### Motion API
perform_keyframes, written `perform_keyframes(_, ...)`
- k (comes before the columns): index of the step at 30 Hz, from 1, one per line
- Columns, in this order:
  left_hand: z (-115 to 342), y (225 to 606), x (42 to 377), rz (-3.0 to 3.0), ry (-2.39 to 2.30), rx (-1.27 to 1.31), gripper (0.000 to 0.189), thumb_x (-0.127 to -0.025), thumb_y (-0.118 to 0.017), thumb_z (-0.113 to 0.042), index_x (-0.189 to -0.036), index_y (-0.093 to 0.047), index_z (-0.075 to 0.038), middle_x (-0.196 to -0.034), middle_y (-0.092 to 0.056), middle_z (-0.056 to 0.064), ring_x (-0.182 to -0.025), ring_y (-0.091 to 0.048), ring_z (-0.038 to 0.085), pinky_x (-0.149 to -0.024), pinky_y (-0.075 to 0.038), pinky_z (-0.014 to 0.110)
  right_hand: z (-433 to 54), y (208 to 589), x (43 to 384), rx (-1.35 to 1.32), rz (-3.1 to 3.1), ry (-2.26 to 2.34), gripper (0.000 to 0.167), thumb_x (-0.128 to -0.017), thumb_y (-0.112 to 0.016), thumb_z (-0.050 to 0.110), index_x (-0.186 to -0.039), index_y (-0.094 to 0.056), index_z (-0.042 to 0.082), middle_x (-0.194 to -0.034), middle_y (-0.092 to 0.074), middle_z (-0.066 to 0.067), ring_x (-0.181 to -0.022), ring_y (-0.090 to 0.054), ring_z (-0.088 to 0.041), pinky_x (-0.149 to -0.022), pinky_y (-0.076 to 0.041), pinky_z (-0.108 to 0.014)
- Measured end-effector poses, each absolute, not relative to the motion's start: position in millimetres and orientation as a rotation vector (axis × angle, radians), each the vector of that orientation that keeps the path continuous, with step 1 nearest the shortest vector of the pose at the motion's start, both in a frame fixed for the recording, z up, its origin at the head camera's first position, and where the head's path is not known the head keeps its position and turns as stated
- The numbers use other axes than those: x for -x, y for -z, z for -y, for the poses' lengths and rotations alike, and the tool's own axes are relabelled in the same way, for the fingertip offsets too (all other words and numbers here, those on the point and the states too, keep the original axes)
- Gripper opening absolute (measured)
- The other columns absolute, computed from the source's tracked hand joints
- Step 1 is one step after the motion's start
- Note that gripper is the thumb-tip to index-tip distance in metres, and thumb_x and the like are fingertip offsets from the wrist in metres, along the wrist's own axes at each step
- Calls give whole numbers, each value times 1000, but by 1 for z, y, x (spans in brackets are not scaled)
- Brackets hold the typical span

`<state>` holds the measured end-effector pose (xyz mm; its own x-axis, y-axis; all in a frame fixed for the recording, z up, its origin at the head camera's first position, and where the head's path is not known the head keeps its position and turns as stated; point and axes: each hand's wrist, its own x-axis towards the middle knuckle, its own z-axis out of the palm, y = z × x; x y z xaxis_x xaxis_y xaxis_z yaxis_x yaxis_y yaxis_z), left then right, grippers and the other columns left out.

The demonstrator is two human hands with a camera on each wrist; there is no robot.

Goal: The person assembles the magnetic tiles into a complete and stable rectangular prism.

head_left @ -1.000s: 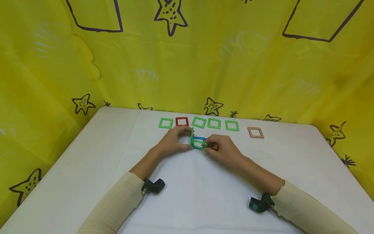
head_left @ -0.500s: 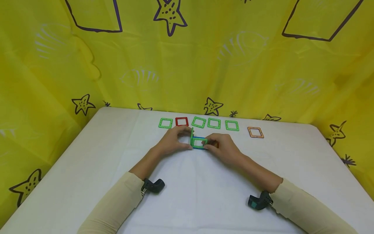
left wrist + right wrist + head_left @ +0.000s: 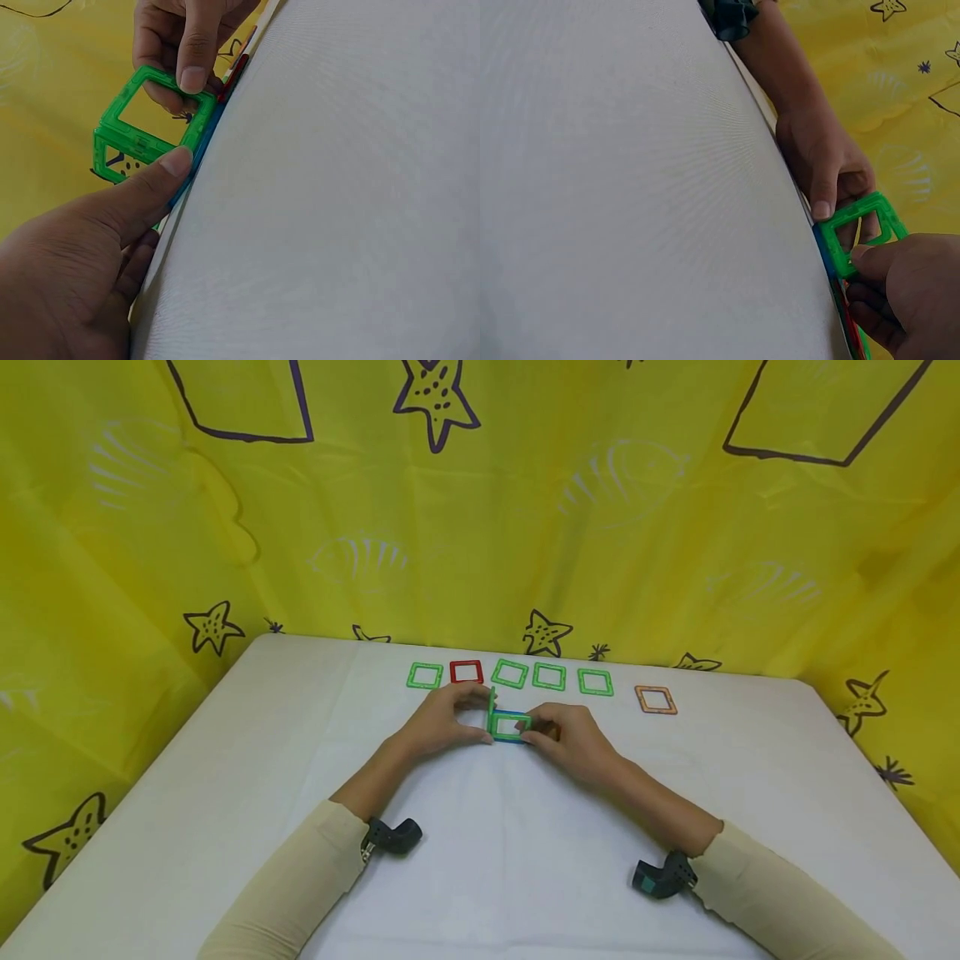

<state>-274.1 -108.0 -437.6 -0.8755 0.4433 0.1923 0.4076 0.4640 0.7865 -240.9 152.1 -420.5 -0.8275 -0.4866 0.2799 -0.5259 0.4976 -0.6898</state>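
Note:
Frame-shaped magnetic tiles are being handled mid-table. A blue square tile (image 3: 510, 742) lies flat, partly hidden behind a green square tile (image 3: 196, 135) that stands upright along its near edge. Another green tile (image 3: 491, 710) stands on edge at the left, meeting the first at a corner. My left hand (image 3: 442, 722) holds that left tile, thumb (image 3: 176, 161) at the near corner and fingers behind. With thumb and fingers, my right hand (image 3: 573, 739) pinches the front green tile at its right side. A red edge (image 3: 236, 75) shows beside the blue tile, mostly hidden by the right hand.
Along the table's (image 3: 510, 860) back lie a green tile (image 3: 425, 675), a red tile (image 3: 467, 672), several more green tiles (image 3: 549, 677) and an orange tile (image 3: 656, 700). A yellow patterned curtain (image 3: 480, 527) hangs behind.
The front green tile has gone from tilted to upright against the left green tile, my right hand moving with it. My left hand has stayed nearly still.

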Motion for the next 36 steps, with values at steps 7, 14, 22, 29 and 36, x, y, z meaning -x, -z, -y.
perform_keyframes(7, 108, 435, 273, -2644, -1393, -759, 64, -79, -96, -18, -135, -66, -9, -125, -73, -2, -121, -65, 14, -113, -44, 36, -153, 422, 241, -933, 2657, -1245, 9, -95, -79, 5, -104, -80, 6, -100, -75, 1, -77, -60, -17, -66, -51, -26)
perform_keyframes(14, 109, 434, 271, -2630, -1412, -769, 62, -79, -95, -15, -134, -67, -9, -123, -74, -1, -119, -66, 15, -112, -44, 37, -152, 423, 241, -950, 2641, -1231, 9, -94, -79, 4, -103, -79, 6, -98, -75, 1, -77, -59, -16, -66, -50, -26)
perform_keyframes(22, 109, 433, 270, -2621, -1432, -753, 63, -78, -96, -15, -134, -67, -8, -121, -75, 0, -119, -67, 17, -115, -43, 41, -152, 424, 242, -937, 2643, -1218, 9, -94, -80, 5, -102, -80, 6, -97, -75, 2, -76, -60, -15, -65, -50, -26)
perform_keyframes(29, 109, 433, 272, -2633, -1416, -742, 65, -77, -96, -14, -134, -67, -8, -123, -75, 2, -121, -67, 19, -115, -43, 40, -150, 426, 243, -938, 2619, -1205, 9, -93, -81, 8, -101, -80, 7, -97, -76, 1, -78, -61, -14, -68, -52, -26)
perform_keyframes(36, 109, 434, 272, -2637, -1409, -753, 65, -76, -97, -14, -134, -67, -7, -123, -75, 3, -121, -67, 19, -114, -43, 40, -149, 425, 241, -926, 2621, -1202, 9, -92, -82, 7, -101, -81, 7, -95, -75, 3, -79, -61, -15, -68, -51, -27)
